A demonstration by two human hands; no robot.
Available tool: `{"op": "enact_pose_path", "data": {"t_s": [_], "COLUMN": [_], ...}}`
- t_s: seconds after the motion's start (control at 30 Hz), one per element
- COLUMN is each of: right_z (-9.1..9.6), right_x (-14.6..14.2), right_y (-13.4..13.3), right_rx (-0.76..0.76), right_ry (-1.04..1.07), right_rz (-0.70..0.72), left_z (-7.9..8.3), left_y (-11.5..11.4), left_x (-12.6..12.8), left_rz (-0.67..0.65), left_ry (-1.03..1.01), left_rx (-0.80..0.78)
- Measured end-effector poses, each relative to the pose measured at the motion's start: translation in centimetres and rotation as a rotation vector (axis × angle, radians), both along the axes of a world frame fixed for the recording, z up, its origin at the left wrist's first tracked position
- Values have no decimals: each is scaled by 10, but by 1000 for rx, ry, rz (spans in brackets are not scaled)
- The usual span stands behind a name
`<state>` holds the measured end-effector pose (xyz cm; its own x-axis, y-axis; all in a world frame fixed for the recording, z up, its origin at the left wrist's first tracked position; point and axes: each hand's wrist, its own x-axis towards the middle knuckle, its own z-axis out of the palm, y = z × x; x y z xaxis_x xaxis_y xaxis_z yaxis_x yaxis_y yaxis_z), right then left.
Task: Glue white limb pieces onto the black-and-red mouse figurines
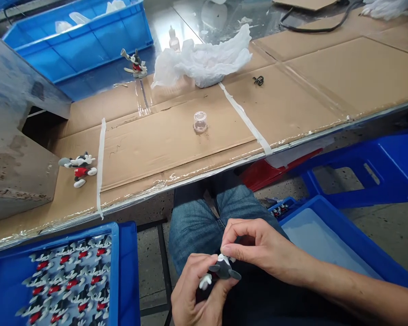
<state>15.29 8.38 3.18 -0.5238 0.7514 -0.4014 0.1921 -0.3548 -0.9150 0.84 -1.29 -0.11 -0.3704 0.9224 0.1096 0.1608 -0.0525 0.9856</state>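
Observation:
My left hand (199, 290) is closed around a small mouse figurine (224, 268) with dark ears and a white face, held low over my lap. One white-gloved hand of the figurine sticks out by my left fingers. With thumb and forefinger pinched together, my right hand (258, 246) touches the figurine's face. Whatever lies between those fingertips, if anything, is hidden or too small to name. On the bench, a clear little cup (200, 122) is in front of me. A similar figurine in red shorts (80, 170) lies at the left.
A blue tray (114, 271) of several figurines sits at lower left. Another blue tray (329, 222) and a blue stool (391, 167) are at right. Behind the cup lie a crumpled plastic bag (204, 59), a standing figurine (136, 65) and a blue bin (88, 50).

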Motion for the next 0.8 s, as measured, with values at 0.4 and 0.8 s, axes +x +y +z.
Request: {"op": "enact_pose_path", "data": {"t_s": [0.4, 0.8], "right_z": [9, 3], "right_x": [0, 0], "right_y": [-9, -5], "right_rx": [-73, -184], "right_ry": [24, 60], "right_rz": [11, -43], "left_z": [-2, 5], "left_y": [-3, 1], "left_x": [-1, 2], "left_rz": [-78, 74], "left_ry": [67, -82], "left_rx": [170, -123]}}
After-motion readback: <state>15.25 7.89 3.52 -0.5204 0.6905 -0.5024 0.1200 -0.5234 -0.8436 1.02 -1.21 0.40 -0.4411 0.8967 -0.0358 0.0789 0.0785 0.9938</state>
